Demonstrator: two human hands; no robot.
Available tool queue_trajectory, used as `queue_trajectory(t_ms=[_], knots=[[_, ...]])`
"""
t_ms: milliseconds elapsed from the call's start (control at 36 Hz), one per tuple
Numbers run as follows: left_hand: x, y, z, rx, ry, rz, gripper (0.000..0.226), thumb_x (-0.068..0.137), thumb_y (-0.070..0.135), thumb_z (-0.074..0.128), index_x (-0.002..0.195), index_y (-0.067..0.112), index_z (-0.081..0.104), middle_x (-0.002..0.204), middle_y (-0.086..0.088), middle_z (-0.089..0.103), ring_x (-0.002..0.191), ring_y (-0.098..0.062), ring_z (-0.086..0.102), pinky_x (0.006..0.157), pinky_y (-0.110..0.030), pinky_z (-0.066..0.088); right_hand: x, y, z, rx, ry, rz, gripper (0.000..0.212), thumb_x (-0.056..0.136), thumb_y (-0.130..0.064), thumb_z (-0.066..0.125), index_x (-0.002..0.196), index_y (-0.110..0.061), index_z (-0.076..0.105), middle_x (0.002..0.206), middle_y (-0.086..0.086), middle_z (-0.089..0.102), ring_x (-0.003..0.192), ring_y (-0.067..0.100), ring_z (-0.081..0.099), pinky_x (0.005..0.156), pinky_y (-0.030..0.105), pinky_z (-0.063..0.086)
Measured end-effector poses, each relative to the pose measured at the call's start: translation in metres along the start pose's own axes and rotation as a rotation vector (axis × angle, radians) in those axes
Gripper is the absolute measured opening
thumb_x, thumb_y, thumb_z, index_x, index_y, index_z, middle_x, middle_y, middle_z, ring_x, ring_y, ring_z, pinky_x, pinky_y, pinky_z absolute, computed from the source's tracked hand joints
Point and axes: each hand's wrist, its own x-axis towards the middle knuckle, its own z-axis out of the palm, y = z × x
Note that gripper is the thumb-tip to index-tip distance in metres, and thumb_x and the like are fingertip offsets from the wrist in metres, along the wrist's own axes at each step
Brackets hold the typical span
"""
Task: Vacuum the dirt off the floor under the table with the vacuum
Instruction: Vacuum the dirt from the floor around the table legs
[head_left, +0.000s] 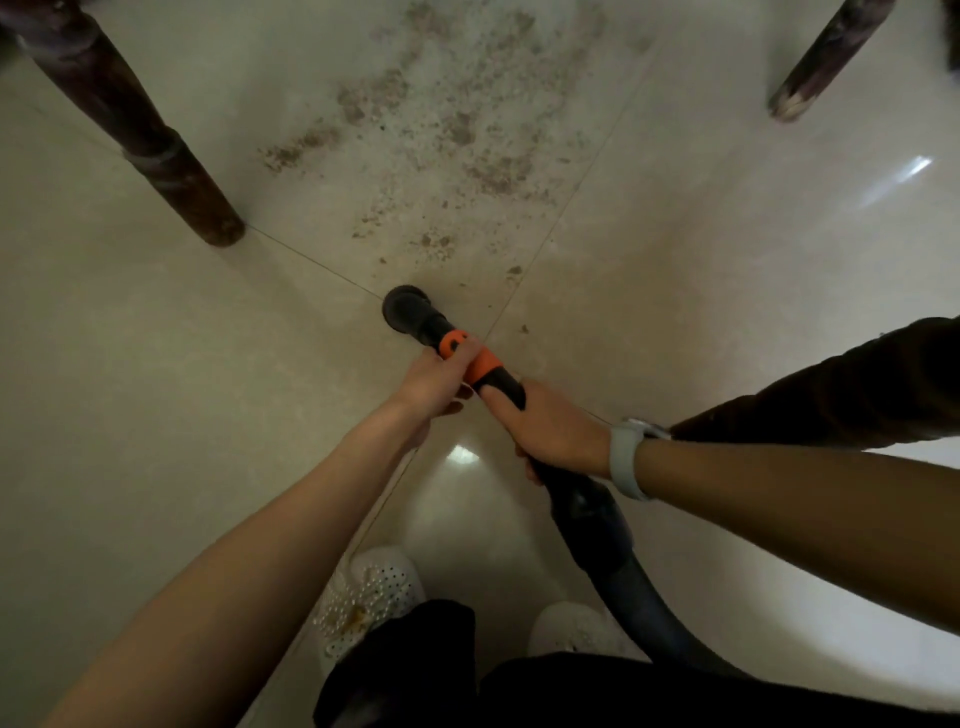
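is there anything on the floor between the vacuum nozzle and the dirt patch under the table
Nothing visible blocks it. The nozzle sits on bare tile just short of the dirt, which spreads straight ahead. The table legs stand off to either side of that path, not in it.

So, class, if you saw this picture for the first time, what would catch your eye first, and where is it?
First, the brown dirt scattered over the pale floor between two dark table legs, one at upper left and one at upper right. Then, at the centre, both hands, left and right, gripping the black-and-orange vacuum wand, its round nozzle at the near edge of the dirt.
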Motion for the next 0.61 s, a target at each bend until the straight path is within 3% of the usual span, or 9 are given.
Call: queue_trajectory(t_ms=[139, 278, 444, 500, 611], knots=[[0.025, 0.018, -0.025, 0.027, 0.155, 0.037, 0.032, 0.095, 0.045, 0.050, 0.101, 0.014, 0.053, 0.086, 0.000, 0.059, 0.076, -0.013, 0.056, 0.067, -0.027, 0.045, 0.035, -0.029, 0.008, -0.094, 0.045, -0.034, 0.040, 0.097, -0.049, 0.039, 0.090, -0.010, 0.047, 0.062, 0.006, 0.052, 0.045, 0.022, 0.054, 0.045, 0.026, 0.045], [0.042, 0.032, -0.048, -0.077, 0.280, -0.001, 0.034, 0.094, 0.040, 0.053, 0.106, 0.008, 0.055, 0.086, -0.003, 0.059, 0.073, -0.015, 0.059, 0.061, -0.028, 0.051, 0.062, -0.058, 0.017, -0.112, 0.026, -0.062, 0.041, 0.098, -0.045, 0.042, 0.101, -0.005, 0.045, 0.066, 0.007, 0.056, 0.045, 0.020, 0.056, 0.043, 0.024, 0.046], [0.050, 0.032, -0.066, -0.172, 0.299, -0.043, 0.030, 0.095, 0.034, 0.053, 0.109, 0.007, 0.052, 0.086, -0.004, 0.060, 0.072, -0.017, 0.063, 0.049, -0.023, 0.050, 0.060, -0.041, 0.023, -0.002, -0.167, -0.126, 0.024, 0.094, -0.028, 0.056, 0.078, -0.011, 0.050, 0.065, 0.004, 0.058, 0.048, 0.012, 0.057, 0.054, 0.023, 0.051], [0.053, 0.031, -0.072, -0.171, 0.293, -0.044, 0.027, 0.095, 0.033, 0.053, 0.107, 0.009, 0.052, 0.085, -0.004, 0.060, 0.070, -0.016, 0.063, 0.050, -0.023, 0.050, 0.054, -0.031, 0.026, -0.002, -0.194, -0.098, 0.024, 0.092, -0.030, 0.060, 0.090, -0.008, 0.052, 0.072, 0.002, 0.061, 0.058, 0.011, 0.059, 0.061, 0.021, 0.052], [0.057, 0.030, -0.080, -0.173, 0.271, -0.036, 0.028, 0.096, 0.032, 0.052, 0.110, 0.009, 0.051, 0.089, -0.005, 0.061, 0.075, -0.017, 0.064, 0.057, -0.025, 0.052, 0.050, -0.025, 0.026, -0.041, -0.189, -0.069, 0.042, 0.088, -0.036, 0.064, 0.116, -0.010, 0.045, 0.093, -0.002, 0.057, 0.082, 0.012, 0.058, 0.074, 0.024, 0.050]])
